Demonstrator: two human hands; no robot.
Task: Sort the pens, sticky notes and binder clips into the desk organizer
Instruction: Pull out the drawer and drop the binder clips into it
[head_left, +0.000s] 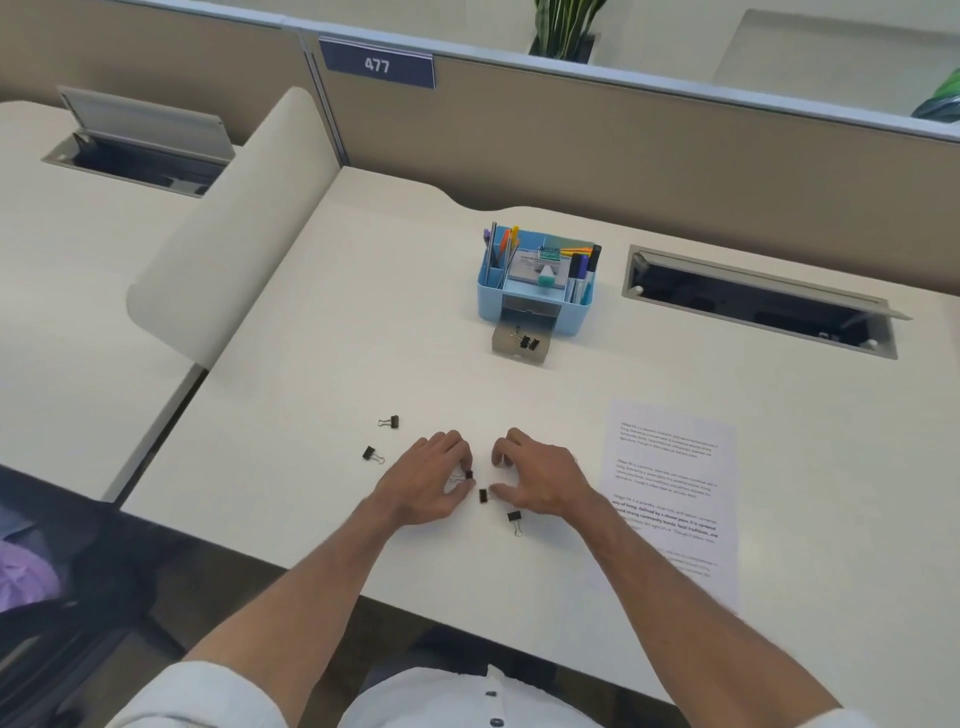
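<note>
A blue desk organizer (488, 304) stands at the back of the desk with pens (579, 270) and sticky notes (537, 267) in its top compartments. Its small drawer (506, 349) is pulled out and holds binder clips (527, 341). My left hand (428, 483) pinches a black binder clip (468, 475) between thumb and fingers near the desk's front. My right hand (537, 480) hovers beside it with curled fingers, its thumb by another clip (483, 495) on the desk. Three more clips lie loose: one (514, 519) below my right hand and two (392, 421) (371, 454) to the left.
A printed sheet of paper (670, 493) lies on the desk to the right of my hands. An open cable hatch (758, 304) is set in the desk at the back right. A curved divider (244, 228) borders the desk on the left.
</note>
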